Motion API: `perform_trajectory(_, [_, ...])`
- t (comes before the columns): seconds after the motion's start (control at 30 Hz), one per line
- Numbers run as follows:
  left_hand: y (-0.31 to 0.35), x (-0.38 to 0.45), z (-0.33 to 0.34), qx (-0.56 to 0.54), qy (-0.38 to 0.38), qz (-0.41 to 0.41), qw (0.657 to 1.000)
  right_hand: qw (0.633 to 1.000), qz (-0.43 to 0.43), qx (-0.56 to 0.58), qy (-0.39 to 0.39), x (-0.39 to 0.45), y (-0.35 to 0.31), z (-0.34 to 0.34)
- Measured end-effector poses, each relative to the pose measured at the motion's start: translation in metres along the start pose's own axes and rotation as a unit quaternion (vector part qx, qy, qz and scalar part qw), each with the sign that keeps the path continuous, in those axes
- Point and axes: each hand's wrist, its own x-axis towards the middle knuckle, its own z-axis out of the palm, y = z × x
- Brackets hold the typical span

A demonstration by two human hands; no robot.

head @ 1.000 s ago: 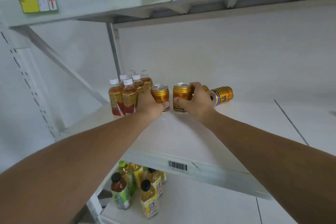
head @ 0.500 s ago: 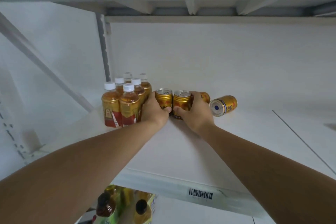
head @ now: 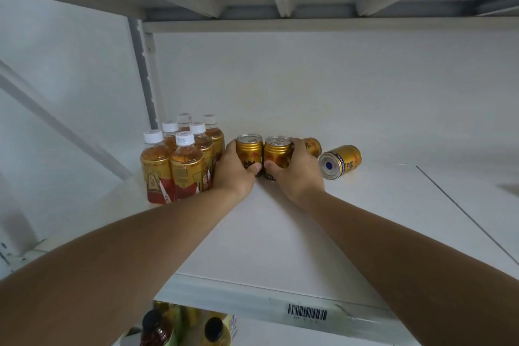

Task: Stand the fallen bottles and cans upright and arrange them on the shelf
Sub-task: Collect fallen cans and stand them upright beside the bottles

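On the white shelf (head: 280, 233), the left hand (head: 234, 170) has its fingers wrapped around an upright gold can (head: 249, 150) whose side reads partly "Red Bull". The right hand (head: 295, 170) grasps a second upright gold can (head: 276, 153) touching the first at its 3 o'clock. A third can (head: 314, 145) shows behind the right hand. At 3 o'clock of the hands, apart, a fallen can (head: 340, 161) lies on its side, blue-centred base toward the camera. At 9 o'clock stand six white-capped tea bottles (head: 179, 160) with red-and-gold labels, print unreadable. A barcode sticker (head: 307, 312) marks the shelf's front edge.
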Motion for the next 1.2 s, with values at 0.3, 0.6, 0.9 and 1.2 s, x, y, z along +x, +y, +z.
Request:
perform_trajectory(0.3, [-0.003,-0.001,0.003,0.013,0.002,0.026,1.000,1.000,-0.008,0.006,0.001,-0.002,0.004,0.002])
perform_trajectory(0.6, [0.004,-0.005,-0.004,-0.017,-0.026,-0.011,0.999,1.000,0.000,0.004,-0.022,-0.006,0.000,-0.004])
perform_trajectory(0.9, [0.017,-0.022,-0.020,0.023,-0.031,-0.012,0.999,0.999,0.000,-0.048,-0.010,-0.017,-0.006,-0.023])
perform_trajectory(1.2, [0.036,-0.052,-0.031,0.102,-0.010,0.052,0.993,0.986,-0.076,-0.142,-0.045,-0.038,-0.010,-0.070])
